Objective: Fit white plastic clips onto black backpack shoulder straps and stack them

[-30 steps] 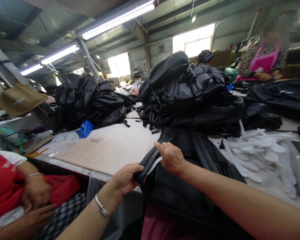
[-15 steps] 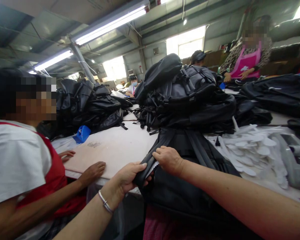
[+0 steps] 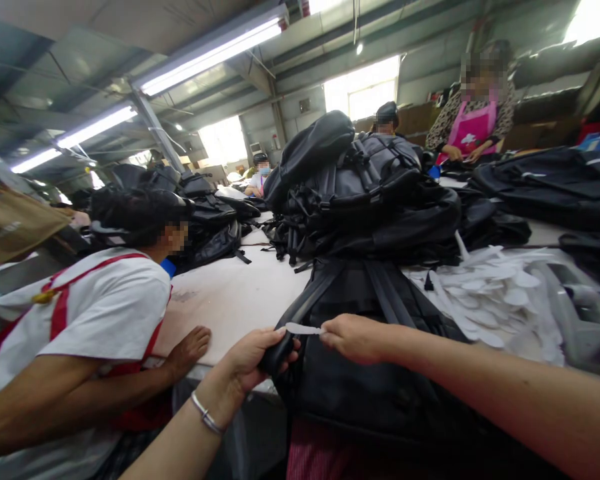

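Note:
A black backpack [image 3: 365,393] lies on the near side of the table and over my lap. My left hand [image 3: 247,360], with a metal bangle on the wrist, is closed around the backpack's black shoulder strap [image 3: 276,352], fingers curled under it. Between my hands a thin white strip [image 3: 304,329] with a rounded end stretches out, its left end at my left thumb by the strap. My right hand [image 3: 353,338] pinches the strip's other end. Whatever part of the strip lies inside the strap or fingers is hidden.
Behind the backpack rises a pile of black backpacks [image 3: 355,193]. Loose white strips [image 3: 500,293] are heaped at the right, beside a grey plastic container [image 3: 580,313]. A co-worker in a white shirt [image 3: 110,300] leans at the left, one hand [image 3: 193,347] on the pale table [image 3: 240,300].
My right hand has let go of the strap and moved slightly down and right, and the white strip now shows stretched between my hands. The left co-worker has leaned forward.

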The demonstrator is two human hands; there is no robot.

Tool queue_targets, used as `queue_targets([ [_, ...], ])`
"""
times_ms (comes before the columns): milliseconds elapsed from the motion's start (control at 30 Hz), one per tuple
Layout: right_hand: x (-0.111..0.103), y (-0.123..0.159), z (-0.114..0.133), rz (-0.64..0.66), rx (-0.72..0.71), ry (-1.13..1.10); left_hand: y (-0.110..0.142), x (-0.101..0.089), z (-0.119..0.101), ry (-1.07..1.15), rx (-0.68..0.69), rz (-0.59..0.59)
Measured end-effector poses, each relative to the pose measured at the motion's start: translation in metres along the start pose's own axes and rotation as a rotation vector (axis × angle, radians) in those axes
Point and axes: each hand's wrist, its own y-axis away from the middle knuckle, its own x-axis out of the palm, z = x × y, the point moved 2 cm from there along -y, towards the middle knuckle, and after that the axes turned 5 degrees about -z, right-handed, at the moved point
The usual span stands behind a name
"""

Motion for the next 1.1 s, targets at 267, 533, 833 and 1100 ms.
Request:
queue_targets([
  [267, 0.019, 0.001, -0.006, 0.402, 0.306, -0.661, -0.001, -0.003, -0.003, 0.019, -0.011, -0.045],
  [533, 0.019, 0.0, -0.008, 0.074, 0.339, -0.479, -0.001, -0.004, -0.004, -0.013, 0.02, -0.055],
  [833, 0.024, -0.004, -0.014, -0.08, 0.44, -0.699, -0.001, -0.004, -0.006, 0.027, 0.018, -0.081],
  [1100, 0.038, -0.01, -0.016, -0.186, 0.407, -0.76, 0.002, -0.004, -0.007, 0.007, 0.024, -0.078],
])
